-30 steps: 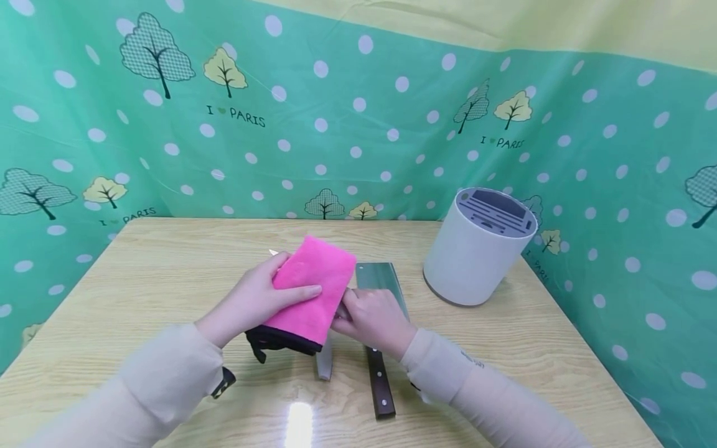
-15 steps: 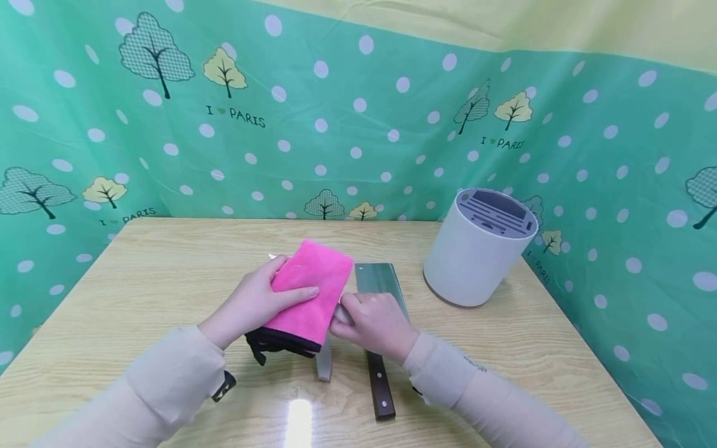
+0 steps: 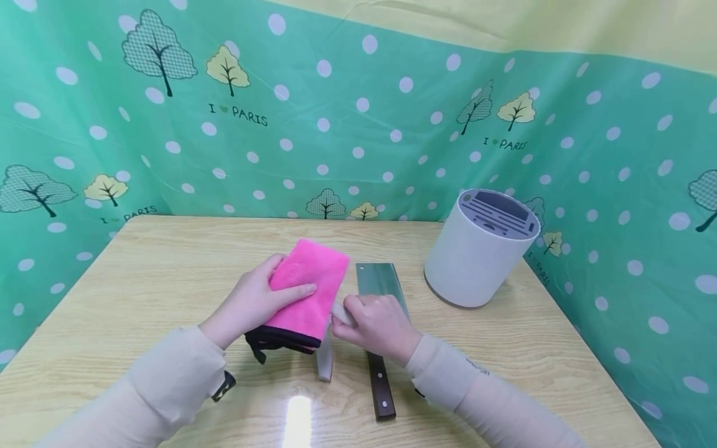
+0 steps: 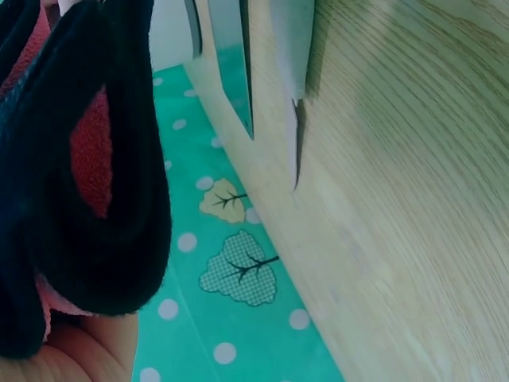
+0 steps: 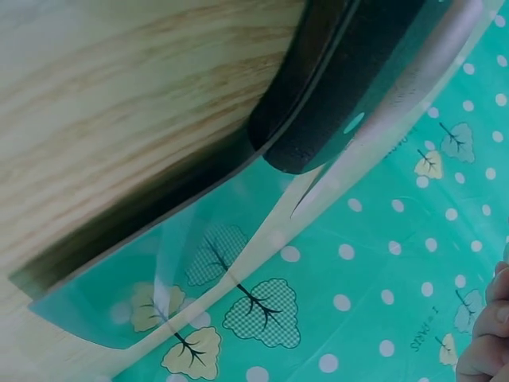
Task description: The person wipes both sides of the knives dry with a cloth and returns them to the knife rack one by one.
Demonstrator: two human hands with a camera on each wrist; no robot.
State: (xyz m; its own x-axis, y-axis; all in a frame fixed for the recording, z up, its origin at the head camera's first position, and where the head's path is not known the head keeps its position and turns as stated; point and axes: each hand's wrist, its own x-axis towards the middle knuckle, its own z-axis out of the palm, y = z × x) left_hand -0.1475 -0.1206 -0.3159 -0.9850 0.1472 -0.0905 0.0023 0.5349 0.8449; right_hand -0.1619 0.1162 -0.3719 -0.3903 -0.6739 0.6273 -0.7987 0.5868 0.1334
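Note:
My left hand [image 3: 257,295] holds a folded pink cloth [image 3: 308,280] with a black edge, its thumb lying across the front. My right hand [image 3: 378,323] grips the pale grey handle [image 3: 342,314] of a knife. That knife's blade is hidden behind the cloth. On the table below lies another knife with a pale handle [image 3: 323,364]; the left wrist view shows its narrow blade [image 4: 294,147]. Beside it, under my right hand, rests a cleaver [image 3: 381,280] with a dark riveted handle [image 3: 381,389]. Its broad blade [image 5: 135,286] fills much of the right wrist view.
A white round knife block [image 3: 476,255] with a slotted dark top stands at the right rear of the wooden table [image 3: 168,267]. Behind the table hangs a green dotted curtain [image 3: 358,124]. A bright light reflection lies near the front edge.
The cloth in my left hand has shifted slightly left. More of the pale handle shows between cloth and right hand. A pale tip left of the cloth is now hidden.

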